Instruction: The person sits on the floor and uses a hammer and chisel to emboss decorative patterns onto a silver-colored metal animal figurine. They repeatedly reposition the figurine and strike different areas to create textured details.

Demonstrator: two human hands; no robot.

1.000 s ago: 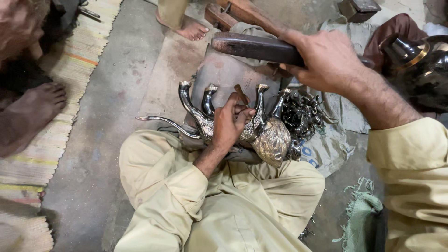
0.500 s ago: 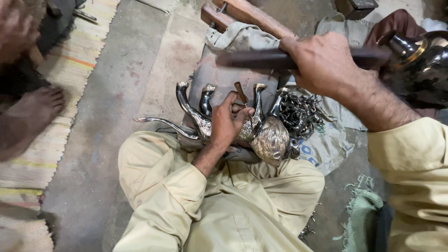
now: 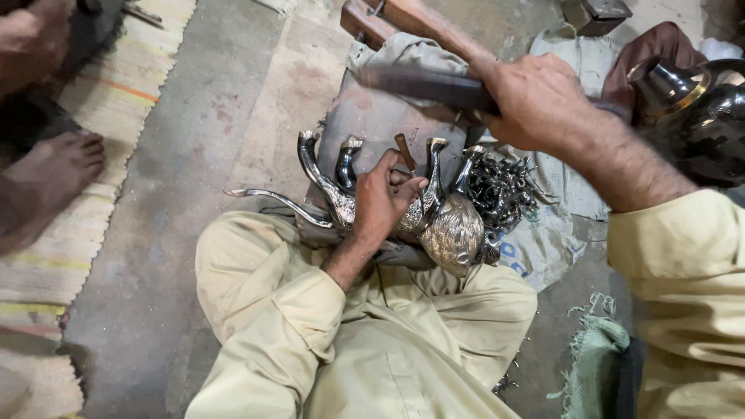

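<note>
Sits cross-legged on a concrete floor (image 3: 194,155), tan trousers under the work, a striped mat (image 3: 46,271) to the left with another person's bare foot (image 3: 54,171) on it. Rests a metal animal figure (image 3: 434,221), legs upward, on a grey cloth pad (image 3: 372,116) against the knees. Shows dark polished metal vessels (image 3: 691,116) at far right and a heap of small dark metal pieces (image 3: 500,190) just beside the figure.

Right hand (image 3: 535,101): grip closed around a dark hammer-like tool (image 3: 427,85), raised and blurred above the figure. Left hand (image 3: 384,198): grip pinched narrow on a small brown punch (image 3: 405,153), tip set between the legs.

Risks a glancing blow: blurred swing, slim punch, fingers (image 3: 415,186) right beside the strike point. Risks a skidding tip on the rounded, polished body, marring it. Risks the figure rocking on the soft pad, held by one hand only.
</note>
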